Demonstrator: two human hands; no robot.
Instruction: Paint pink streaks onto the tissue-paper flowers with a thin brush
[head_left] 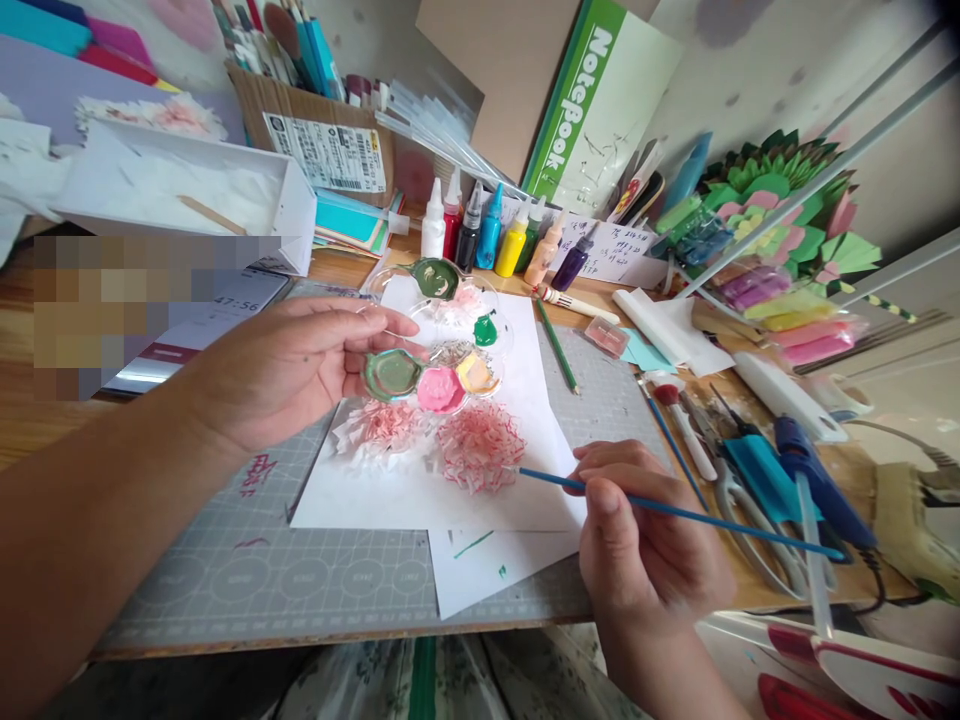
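Note:
My left hand [281, 370] grips the edge of a clear plastic paint palette [409, 365], raised above white paper [360, 505]. Green, pink and pale orange paint fill some of its wells. In my right hand [645, 530] is a thin blue paintbrush [720, 518], pinched between thumb and fingers. The brush tip points left and meets the right edge of a ruffled paper flower [484, 447] with red-pink edges; whether it touches, I cannot tell. Beside that lies a paler pink-and-white flower [384, 430]. Another pale flower shows through the palette.
A grey cutting mat [315, 575] lies under the paper. Several paint bottles [514, 240] line the back, near a green pencil [556, 345]. To the right are scissors [757, 540] and a blue glue gun [814, 470]. A white box [187, 190] stands back left.

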